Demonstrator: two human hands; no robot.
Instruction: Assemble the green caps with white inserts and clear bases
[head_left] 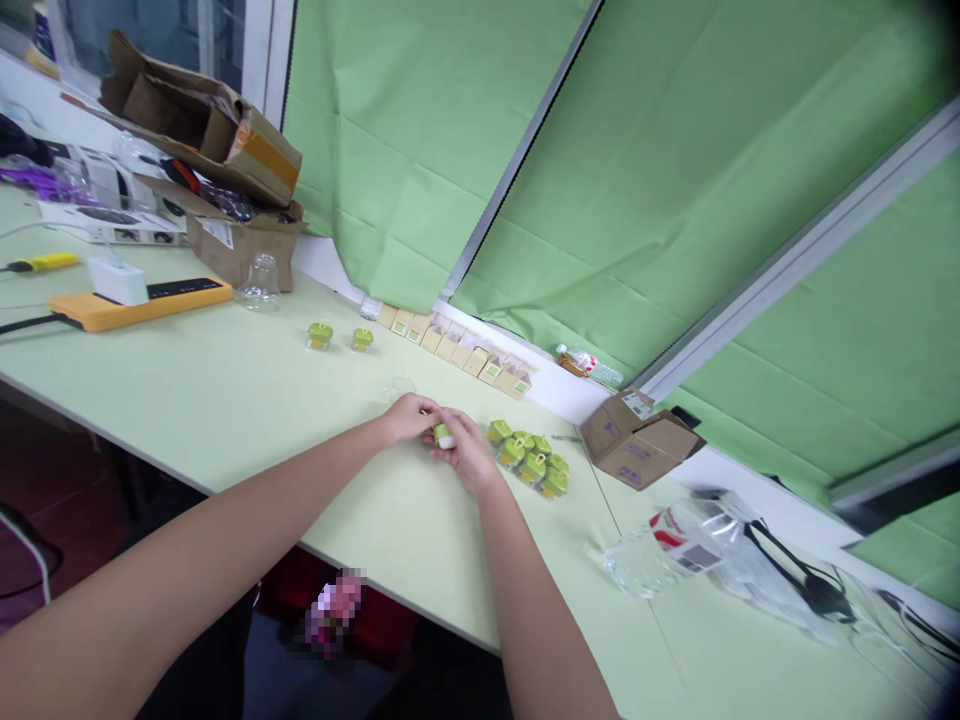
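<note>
Working over a pale surface (360, 525), between its near edge, slanting down to the right, and a row of cards (461, 350) along the back. Bare in a broad stretch to the left, as far as an orange power strip (101, 315) and a clear dome (261, 285) beside an open box (244, 255). Bare toward the near edge too, save for the forearms (300, 475) reaching across. Tighter to the right, hemmed in by a cluster of tubs (531, 462) just beside the right grip (471, 455). Beyond that, crossed by a seam, then taken up by a carton (637, 440) toward the back and a large clear bottle (675, 545) lying on its side. Narrower behind, shared with something clear (399, 387) (too faint to name) close to the left grip (409, 415) and, farther left, with two tubs (320, 337) standing near each other.

Clamped between both grips, left of the cluster: one held tub (444, 437). Curled around it with the right grip, pressed onto its upper left with the fingertips of the left grip. Small, green toward the upper left, white toward the lower right, and largely covered by fingers. Cannot tell whether touching the surface below. Green-lidded and clear-bodied in the cluster, with yellow showing low down on some.
</note>
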